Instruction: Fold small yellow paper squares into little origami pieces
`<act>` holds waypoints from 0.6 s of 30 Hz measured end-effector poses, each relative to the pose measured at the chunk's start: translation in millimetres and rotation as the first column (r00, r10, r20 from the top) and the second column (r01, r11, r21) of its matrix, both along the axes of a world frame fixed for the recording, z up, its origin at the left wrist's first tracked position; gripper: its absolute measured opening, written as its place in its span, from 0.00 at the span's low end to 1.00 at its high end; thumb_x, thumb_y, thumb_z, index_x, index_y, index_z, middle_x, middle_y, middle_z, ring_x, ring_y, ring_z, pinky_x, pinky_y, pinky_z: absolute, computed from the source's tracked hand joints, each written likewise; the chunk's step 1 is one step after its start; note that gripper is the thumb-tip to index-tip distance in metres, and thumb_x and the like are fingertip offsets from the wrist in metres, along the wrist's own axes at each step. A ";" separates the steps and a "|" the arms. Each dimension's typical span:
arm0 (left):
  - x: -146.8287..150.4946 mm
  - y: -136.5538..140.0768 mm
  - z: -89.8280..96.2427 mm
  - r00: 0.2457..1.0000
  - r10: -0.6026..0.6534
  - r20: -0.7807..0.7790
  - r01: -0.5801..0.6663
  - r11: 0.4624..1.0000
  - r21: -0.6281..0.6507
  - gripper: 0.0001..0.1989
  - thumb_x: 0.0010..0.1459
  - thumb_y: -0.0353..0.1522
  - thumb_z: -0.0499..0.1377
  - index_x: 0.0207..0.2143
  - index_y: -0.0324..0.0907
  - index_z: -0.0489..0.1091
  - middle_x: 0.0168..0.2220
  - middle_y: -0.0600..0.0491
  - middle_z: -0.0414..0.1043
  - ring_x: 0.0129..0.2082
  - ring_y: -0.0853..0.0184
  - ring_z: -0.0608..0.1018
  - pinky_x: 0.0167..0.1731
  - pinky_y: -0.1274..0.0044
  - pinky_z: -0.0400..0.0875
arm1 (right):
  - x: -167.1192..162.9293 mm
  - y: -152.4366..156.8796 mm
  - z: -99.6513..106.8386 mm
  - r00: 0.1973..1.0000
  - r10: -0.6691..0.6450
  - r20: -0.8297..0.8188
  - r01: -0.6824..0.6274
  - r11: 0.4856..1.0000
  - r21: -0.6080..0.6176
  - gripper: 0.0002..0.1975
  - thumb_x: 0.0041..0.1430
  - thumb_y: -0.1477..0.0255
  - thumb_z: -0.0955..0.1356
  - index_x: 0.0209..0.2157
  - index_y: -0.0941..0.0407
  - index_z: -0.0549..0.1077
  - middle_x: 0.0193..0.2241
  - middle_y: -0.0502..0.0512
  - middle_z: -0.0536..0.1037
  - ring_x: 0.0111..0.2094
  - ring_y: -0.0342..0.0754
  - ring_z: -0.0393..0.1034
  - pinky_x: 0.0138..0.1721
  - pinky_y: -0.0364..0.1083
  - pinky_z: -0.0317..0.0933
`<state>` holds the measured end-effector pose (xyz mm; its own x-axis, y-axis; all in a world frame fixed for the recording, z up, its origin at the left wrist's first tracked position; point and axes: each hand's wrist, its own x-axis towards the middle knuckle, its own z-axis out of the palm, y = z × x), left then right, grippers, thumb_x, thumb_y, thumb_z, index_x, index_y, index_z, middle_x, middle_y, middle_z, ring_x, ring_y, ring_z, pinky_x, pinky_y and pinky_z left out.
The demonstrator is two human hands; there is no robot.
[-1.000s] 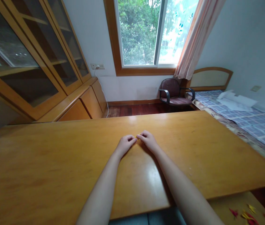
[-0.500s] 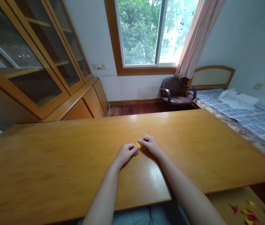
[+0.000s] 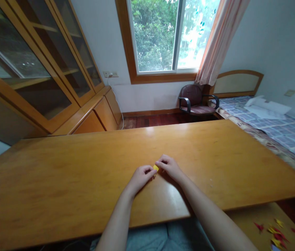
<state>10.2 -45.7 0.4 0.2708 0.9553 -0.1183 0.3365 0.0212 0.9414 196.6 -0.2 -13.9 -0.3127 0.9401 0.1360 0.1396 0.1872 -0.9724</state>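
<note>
Between my two hands is a small piece of folded yellow paper (image 3: 156,168), held just above the wooden table (image 3: 84,181). My left hand (image 3: 142,177) pinches its left side between thumb and fingers. From the right, my right hand (image 3: 168,166) grips the other edge, thumb and forefinger pressed together. The fingers cover much of the paper, so its exact folded shape is hard to make out.
Low at the right, a board (image 3: 243,223) below table height bears several red and yellow folded paper pieces (image 3: 276,235). A bed (image 3: 272,122) stands beyond the table's right edge, a chair (image 3: 195,101) behind it. A glass-fronted cabinet (image 3: 58,80) lines the left.
Both hands and the yellow paper sit slightly lower and to the right in the picture. A bit more of the yellow paper shows between the fingers. The view has shifted slightly.
</note>
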 end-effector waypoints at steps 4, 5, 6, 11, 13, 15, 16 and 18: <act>-1.7 0.8 -2.9 1.000 0.020 -0.015 -0.020 0.999 0.026 0.17 0.57 0.43 0.59 0.23 0.39 0.71 0.21 0.56 0.67 0.24 0.70 0.67 0.26 0.79 0.60 | 0.0 -14.7 0.2 1.000 0.006 0.023 -0.006 1.000 0.010 0.11 0.59 0.65 0.70 0.26 0.57 0.77 0.27 0.51 0.73 0.32 0.45 0.68 0.37 0.45 0.60; -2.2 0.8 -4.0 1.000 0.027 -0.001 -0.027 0.999 0.021 0.17 0.57 0.43 0.59 0.23 0.39 0.71 0.21 0.56 0.66 0.23 0.70 0.67 0.26 0.79 0.60 | 0.4 -19.4 0.4 1.000 -0.007 0.024 0.007 1.000 0.009 0.12 0.61 0.65 0.69 0.28 0.56 0.78 0.28 0.51 0.74 0.33 0.46 0.69 0.38 0.45 0.60; -2.6 0.6 -5.2 0.999 0.035 0.015 -0.036 0.999 0.016 0.17 0.57 0.43 0.59 0.23 0.39 0.71 0.21 0.57 0.66 0.23 0.70 0.67 0.26 0.79 0.60 | 0.9 -24.2 0.5 0.999 -0.011 0.034 0.010 1.000 0.010 0.12 0.62 0.65 0.68 0.29 0.56 0.79 0.29 0.52 0.74 0.33 0.46 0.69 0.38 0.45 0.60; -2.3 -1.8 -8.3 0.997 0.041 0.063 -0.043 0.998 0.036 0.17 0.55 0.42 0.60 0.22 0.39 0.71 0.21 0.56 0.66 0.24 0.70 0.68 0.27 0.78 0.60 | 1.5 -40.2 0.1 0.993 -0.022 0.117 0.014 0.998 0.067 0.08 0.62 0.68 0.69 0.32 0.56 0.80 0.30 0.52 0.75 0.35 0.47 0.69 0.40 0.45 0.60; -1.5 -2.8 -7.6 0.997 0.027 0.067 -0.030 0.999 0.045 0.17 0.55 0.42 0.60 0.21 0.39 0.72 0.21 0.55 0.67 0.24 0.70 0.68 0.27 0.78 0.60 | 1.2 -41.3 -0.5 0.990 -0.033 0.135 0.024 0.997 0.071 0.08 0.62 0.69 0.69 0.31 0.56 0.79 0.29 0.52 0.75 0.34 0.46 0.69 0.39 0.45 0.60; -0.4 -3.6 -6.3 0.997 0.025 0.070 -0.029 0.998 0.055 0.17 0.56 0.42 0.60 0.21 0.39 0.72 0.21 0.55 0.67 0.23 0.70 0.68 0.27 0.78 0.60 | 1.2 -40.7 -0.8 0.989 -0.038 0.143 0.027 0.997 0.078 0.08 0.62 0.70 0.68 0.30 0.57 0.77 0.29 0.52 0.74 0.33 0.46 0.69 0.38 0.45 0.59; 0.1 -3.9 -5.6 0.998 0.018 0.067 -0.022 0.998 0.061 0.17 0.56 0.41 0.60 0.21 0.39 0.72 0.20 0.55 0.67 0.23 0.70 0.68 0.27 0.78 0.60 | 1.3 -40.2 -0.9 0.989 -0.036 0.145 0.023 0.996 0.085 0.09 0.62 0.70 0.68 0.30 0.57 0.77 0.29 0.52 0.74 0.33 0.46 0.68 0.38 0.45 0.59; 1.3 -4.2 -4.5 0.999 0.011 0.052 -0.016 0.996 0.082 0.17 0.56 0.41 0.60 0.21 0.39 0.72 0.21 0.55 0.68 0.24 0.70 0.69 0.27 0.78 0.61 | 1.4 -39.5 -1.0 0.988 -0.037 0.149 0.022 0.995 0.100 0.09 0.63 0.70 0.67 0.29 0.56 0.75 0.29 0.52 0.73 0.33 0.46 0.68 0.38 0.45 0.59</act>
<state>11.6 -49.8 -4.1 0.2615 0.9649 -0.0251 0.2880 -0.0532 0.9562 198.0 -39.7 -14.9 -0.3093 0.9334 0.1817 0.2896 0.2745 -0.9170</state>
